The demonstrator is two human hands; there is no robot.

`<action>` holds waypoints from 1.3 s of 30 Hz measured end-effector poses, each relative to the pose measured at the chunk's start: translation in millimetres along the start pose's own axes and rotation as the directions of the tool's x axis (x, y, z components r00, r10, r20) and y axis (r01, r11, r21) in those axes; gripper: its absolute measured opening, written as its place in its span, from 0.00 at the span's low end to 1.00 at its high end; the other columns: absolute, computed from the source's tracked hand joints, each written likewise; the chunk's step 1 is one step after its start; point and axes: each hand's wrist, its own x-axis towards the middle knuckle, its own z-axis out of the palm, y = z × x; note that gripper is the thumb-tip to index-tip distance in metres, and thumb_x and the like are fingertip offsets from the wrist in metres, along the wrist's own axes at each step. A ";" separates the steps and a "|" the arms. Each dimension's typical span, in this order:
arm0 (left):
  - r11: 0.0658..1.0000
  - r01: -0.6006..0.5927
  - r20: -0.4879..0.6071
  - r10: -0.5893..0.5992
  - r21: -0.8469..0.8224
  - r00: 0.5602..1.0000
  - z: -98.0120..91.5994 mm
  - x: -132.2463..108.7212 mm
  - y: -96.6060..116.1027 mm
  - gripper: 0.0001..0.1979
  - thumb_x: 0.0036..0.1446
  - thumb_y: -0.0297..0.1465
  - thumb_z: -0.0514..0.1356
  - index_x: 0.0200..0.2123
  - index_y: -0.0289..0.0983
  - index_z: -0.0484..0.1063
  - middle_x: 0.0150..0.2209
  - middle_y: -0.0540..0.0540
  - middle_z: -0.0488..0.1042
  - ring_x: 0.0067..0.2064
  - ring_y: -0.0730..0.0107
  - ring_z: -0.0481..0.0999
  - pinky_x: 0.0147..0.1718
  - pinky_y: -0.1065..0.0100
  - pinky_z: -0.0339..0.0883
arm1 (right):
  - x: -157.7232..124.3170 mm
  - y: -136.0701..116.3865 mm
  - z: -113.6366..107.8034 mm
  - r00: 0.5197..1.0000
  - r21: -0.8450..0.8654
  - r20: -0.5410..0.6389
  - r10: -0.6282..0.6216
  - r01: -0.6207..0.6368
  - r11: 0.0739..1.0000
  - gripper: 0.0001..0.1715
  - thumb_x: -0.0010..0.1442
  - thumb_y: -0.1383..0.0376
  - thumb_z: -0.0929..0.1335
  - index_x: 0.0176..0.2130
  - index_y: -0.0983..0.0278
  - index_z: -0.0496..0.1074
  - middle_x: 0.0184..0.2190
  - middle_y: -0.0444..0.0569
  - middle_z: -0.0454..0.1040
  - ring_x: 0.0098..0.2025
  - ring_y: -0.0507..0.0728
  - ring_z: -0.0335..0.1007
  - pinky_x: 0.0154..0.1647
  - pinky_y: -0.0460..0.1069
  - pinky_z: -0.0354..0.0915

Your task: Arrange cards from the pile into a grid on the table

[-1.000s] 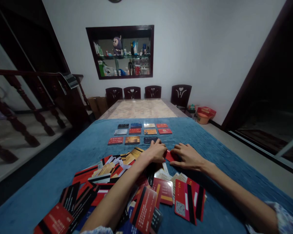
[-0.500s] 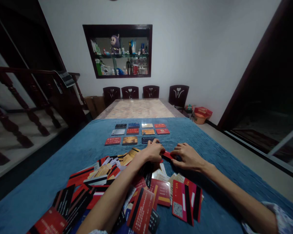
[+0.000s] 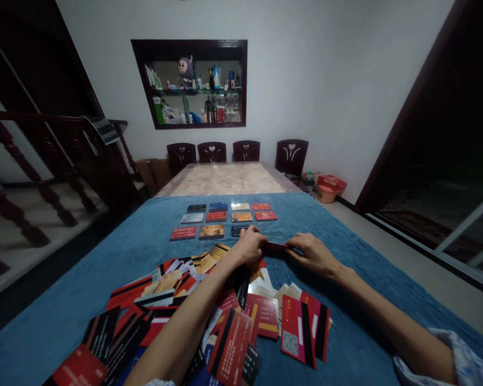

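Note:
Between my two hands a card, or a thin stack of them, shows almost edge-on as a dark red line just over the cloth. My left hand is closed on its left end. The fingertips of my right hand pinch its right end. Right behind my left hand lies a dark blue card stack, partly covered by the fingers. A loose heap of cards, with a red card on top, spreads under and around my left forearm. Red and magenta cards lie nearer my right forearm.
Neat card stacks stand in rows beyond my hands, among them a gold stack and an orange one. A blue cloth covers the near part of the table. Dark chairs stand at its far end.
The red piece between my hands has tipped from showing a broad side to nearly edge-on. My right hand has risen slightly. The whole view has shifted a little.

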 end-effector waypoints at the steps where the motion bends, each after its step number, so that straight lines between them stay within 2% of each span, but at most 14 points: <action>1: 1.000 0.002 -0.008 -0.002 -0.004 1.000 0.7 0.4 -0.6 0.16 0.52 0.19 0.54 0.37 0.37 0.77 0.42 0.41 0.74 0.58 0.54 0.62 0.52 0.54 0.56 | 0.0 1.0 1.1 1.000 0.004 0.005 0.012 -0.012 1.000 0.16 0.64 0.60 0.62 0.39 0.60 0.79 0.33 0.51 0.79 0.37 0.58 0.72 0.40 0.52 0.63; 9: 0.999 0.033 -0.033 -0.033 -0.010 0.999 4.7 2.5 -2.4 0.16 0.52 0.19 0.53 0.38 0.37 0.77 0.41 0.40 0.74 0.57 0.54 0.63 0.52 0.53 0.57 | -0.8 5.8 9.9 0.995 0.074 0.026 0.098 -0.099 0.992 0.14 0.61 0.64 0.63 0.39 0.62 0.78 0.34 0.51 0.79 0.37 0.58 0.72 0.38 0.50 0.63; 14: 0.999 0.035 -0.050 -0.036 -0.019 0.998 6.9 3.4 -3.9 0.15 0.54 0.20 0.53 0.38 0.38 0.77 0.42 0.40 0.74 0.57 0.54 0.63 0.52 0.52 0.57 | -0.9 9.5 17.5 0.994 0.114 0.018 0.110 -0.111 0.987 0.12 0.59 0.65 0.64 0.36 0.64 0.77 0.31 0.50 0.77 0.35 0.57 0.70 0.37 0.50 0.63; 21: 0.999 0.042 -0.068 -0.042 -0.002 0.997 6.8 2.1 -1.0 0.14 0.56 0.21 0.53 0.38 0.36 0.78 0.43 0.38 0.74 0.57 0.52 0.63 0.52 0.50 0.59 | 0.4 9.9 19.3 0.990 0.162 -0.093 0.105 -0.089 0.983 0.11 0.59 0.65 0.63 0.33 0.63 0.74 0.31 0.49 0.75 0.36 0.58 0.69 0.39 0.51 0.63; 28: 0.999 0.033 -0.069 -0.033 -0.005 0.997 5.4 0.3 1.2 0.14 0.56 0.22 0.54 0.37 0.36 0.78 0.40 0.40 0.75 0.57 0.53 0.63 0.52 0.51 0.60 | 1.3 7.1 16.5 0.963 0.228 -0.238 0.127 -0.071 0.971 0.09 0.60 0.64 0.63 0.35 0.62 0.73 0.34 0.50 0.76 0.39 0.59 0.70 0.43 0.54 0.65; 34: 1.000 -0.004 -0.072 0.004 -0.008 0.997 5.2 -0.4 2.8 0.14 0.58 0.23 0.54 0.39 0.38 0.79 0.38 0.41 0.76 0.55 0.55 0.64 0.51 0.53 0.59 | 1.6 3.2 13.0 0.948 0.249 -0.287 0.138 -0.066 0.966 0.10 0.62 0.62 0.62 0.37 0.62 0.72 0.36 0.52 0.76 0.41 0.59 0.72 0.44 0.54 0.67; 39: 1.000 -0.007 -0.080 0.005 -0.014 0.997 6.2 -0.2 3.0 0.15 0.58 0.23 0.54 0.42 0.39 0.79 0.40 0.41 0.75 0.55 0.55 0.64 0.51 0.53 0.59 | 2.4 -1.5 9.7 0.948 0.285 -0.276 0.155 -0.073 0.956 0.11 0.64 0.61 0.60 0.38 0.60 0.70 0.36 0.52 0.76 0.39 0.59 0.72 0.44 0.54 0.67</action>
